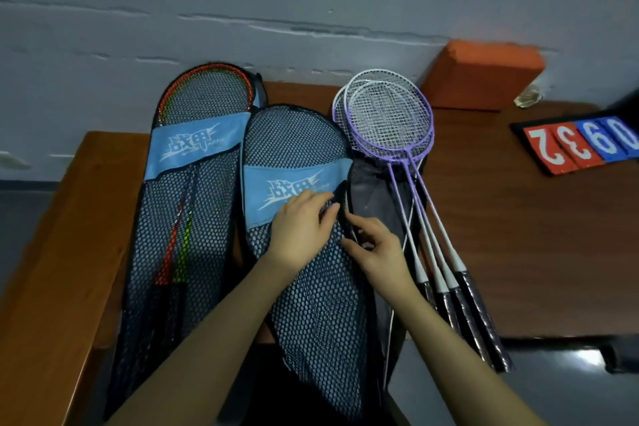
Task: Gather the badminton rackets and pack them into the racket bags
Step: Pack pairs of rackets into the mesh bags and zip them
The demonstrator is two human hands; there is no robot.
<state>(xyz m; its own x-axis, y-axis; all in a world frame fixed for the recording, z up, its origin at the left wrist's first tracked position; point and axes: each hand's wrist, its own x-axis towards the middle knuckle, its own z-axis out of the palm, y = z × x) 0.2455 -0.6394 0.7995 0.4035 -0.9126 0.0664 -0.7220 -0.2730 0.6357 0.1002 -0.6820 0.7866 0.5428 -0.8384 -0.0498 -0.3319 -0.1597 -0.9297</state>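
Lying lengthwise, purple rackets (415, 190) point heads wallward.

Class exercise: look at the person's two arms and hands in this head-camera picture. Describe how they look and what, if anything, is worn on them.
Both forearms enter from the bottom edge and are bare as far as the picture shows: no sleeves or cuffs are visible. The left hand and the right hand wear no gloves. No watch, bracelet or ring shows on either. The fingernails look short and plain, though the picture is too soft to be certain.
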